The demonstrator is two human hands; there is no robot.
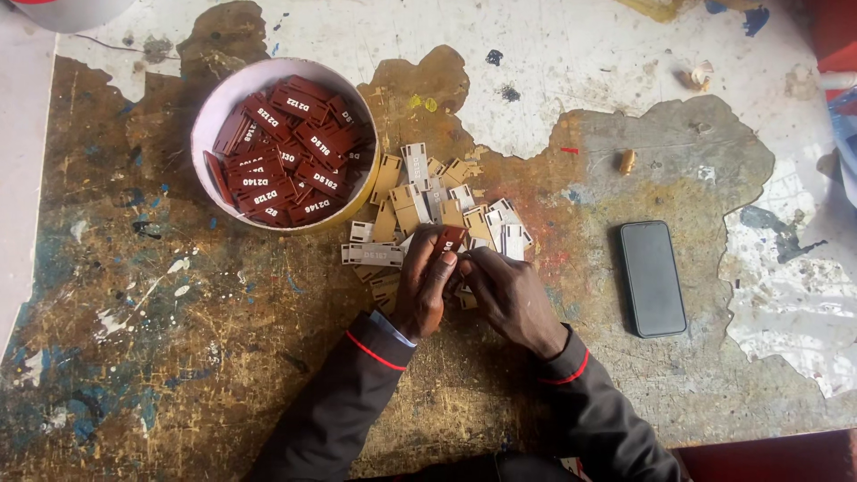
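Note:
My left hand (pixel 421 284) and my right hand (pixel 506 295) meet at the middle of a worn, paint-stained table (pixel 178 339). Together they pinch a small dark red tag (pixel 449 238) with white characters, held just above a loose pile of pale tan and white tags (pixel 428 201). My fingers hide part of the red tag. A round white bowl (pixel 219 103) at the upper left holds several more dark red tags (pixel 290 152) heaped together. The pile lies between the bowl and my hands, touching the bowl's right rim.
A black phone (pixel 653 278) lies face up to the right of my hands. A small brown nub (pixel 628 161) rests above it. A pale round container (pixel 71 11) shows at the top left corner, and red objects (pixel 835 36) sit at the right edge.

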